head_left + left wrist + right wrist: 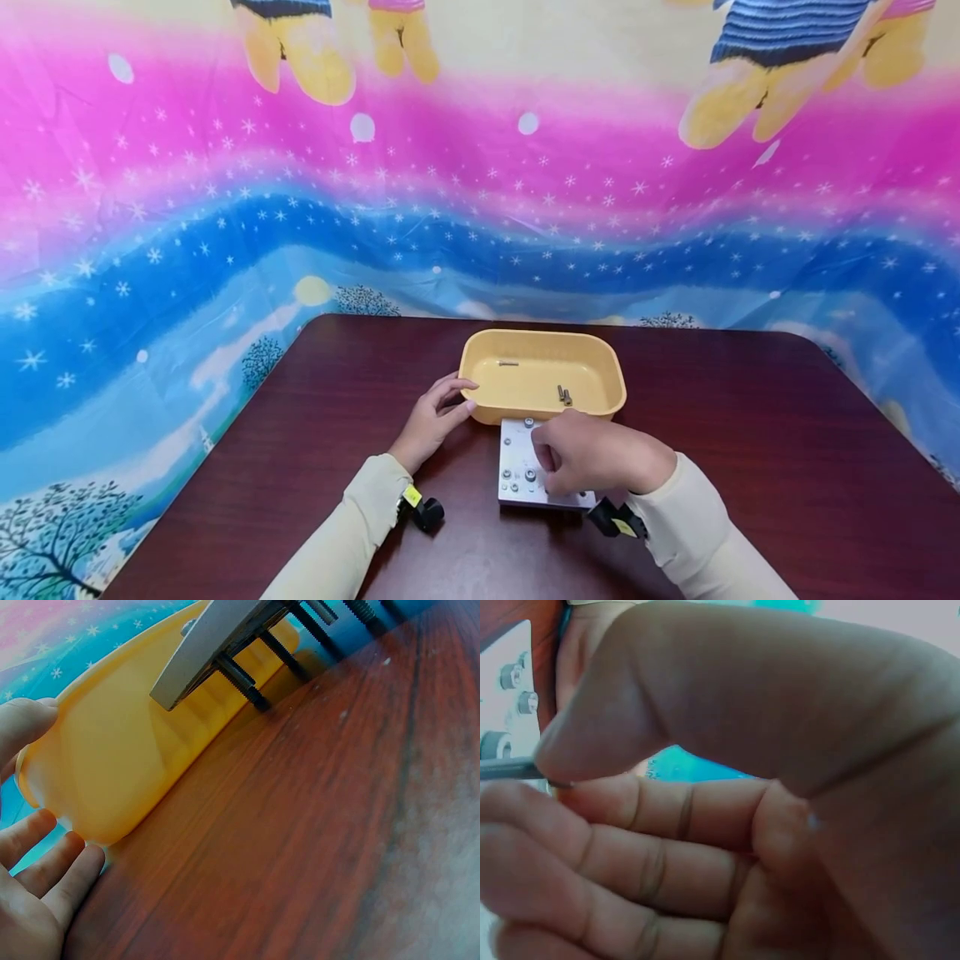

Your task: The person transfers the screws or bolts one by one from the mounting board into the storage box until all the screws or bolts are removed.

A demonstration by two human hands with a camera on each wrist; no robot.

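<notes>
My left hand (431, 421) holds the left corner of a yellow plastic tray (542, 334), index finger over the rim and thumb at the outer wall. In front of the tray lies a silver metal plate (517, 454) set with several socket-head screws (530, 475). Their threaded shanks (241, 679) stick out below it in the left wrist view. Above the plate's right part, my right hand (592, 450) pinches a thin grey metal rod (510, 769) between thumb and index finger. The rod's far end lies outside the right wrist view, so its kind is unclear.
Inside the tray, one loose screw (508, 363) lies at the back left and two screws (564, 395) near the front. Everything stands on a dark reddish-brown wooden table (750, 417). Behind it hangs a printed cloth (465, 192) with snowflakes.
</notes>
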